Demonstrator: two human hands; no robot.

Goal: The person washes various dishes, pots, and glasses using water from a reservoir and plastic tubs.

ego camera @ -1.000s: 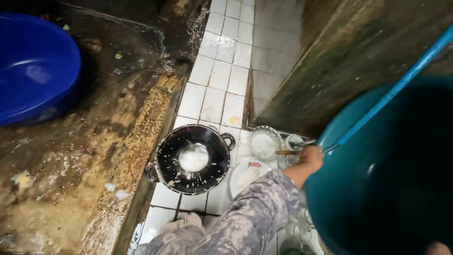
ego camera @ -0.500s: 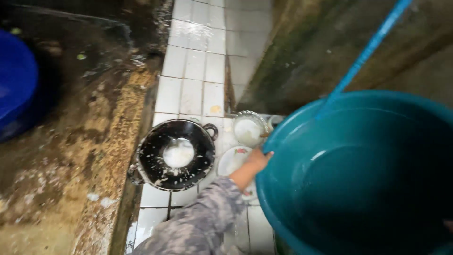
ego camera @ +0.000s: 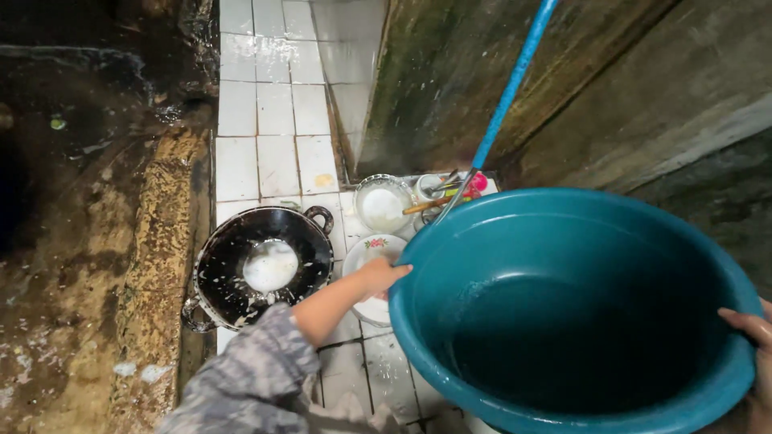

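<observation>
Both hands are on a big teal plastic basin (ego camera: 579,313), held up over the white tiled floor (ego camera: 273,153) and taking up most of the lower right of the view. The left hand (ego camera: 378,277) is curled onto the near-left rim, arm in a grey camo sleeve (ego camera: 249,378) reaching across. The right hand (ego camera: 748,329) grips the rim at the far right edge, only its fingers showing. The inside of the basin looks wet and dark.

Down on the tiles, just left of the basin, sits a black two-handled wok (ego camera: 261,265) with white sudsy stuff pooled in the middle. Beside it there's a white plate with a little flower print (ego camera: 366,249), partly under the left hand, and a glass bowl (ego camera: 382,205) behind that. Some utensils (ego camera: 446,189) are piled near the bowl. A blue pipe (ego camera: 511,84) runs diagonally up the grimy concrete wall (ego camera: 611,88).
</observation>
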